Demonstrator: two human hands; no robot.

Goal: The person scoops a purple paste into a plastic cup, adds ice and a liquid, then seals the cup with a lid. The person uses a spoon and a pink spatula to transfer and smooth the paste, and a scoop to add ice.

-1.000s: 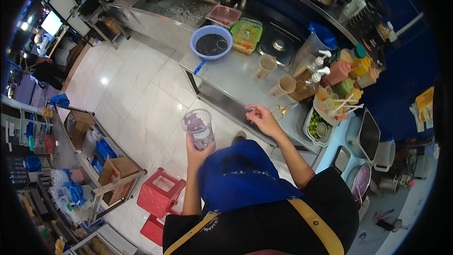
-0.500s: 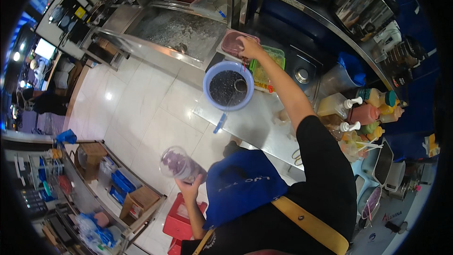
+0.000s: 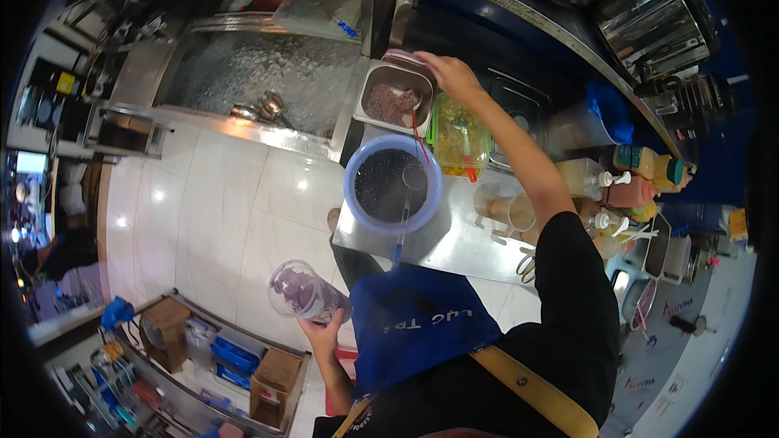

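My left hand (image 3: 326, 329) is wrapped round a clear plastic cup (image 3: 308, 290) with chunky purple contents, tilted beside my blue apron (image 3: 426, 316). With its fingers closed on the edge, my right hand (image 3: 453, 77) holds a pinkish lid (image 3: 399, 56) up at the far side of a square metal container (image 3: 362, 102). Inside that container lie reddish-brown beans (image 3: 388, 104) and a spoon with a thin red handle (image 3: 416, 131). Just nearer stands a lavender bowl (image 3: 351, 201) of dark, wet pearls, with a small strainer (image 3: 413, 178) resting in it.
A green-edged container of yellow bits (image 3: 462, 130) sits right of the beans. An ice bin (image 3: 268, 73) with metal scoops lies at the far left. Clear cups (image 3: 507, 209) and pump bottles (image 3: 584, 178) stand to the right. Low shelving (image 3: 182, 373) holds boxes at the lower left.
My right hand has lifted the lid away from the bean container, exposing the beans and spoon. The cup stays in my left hand. The whole view has shifted.
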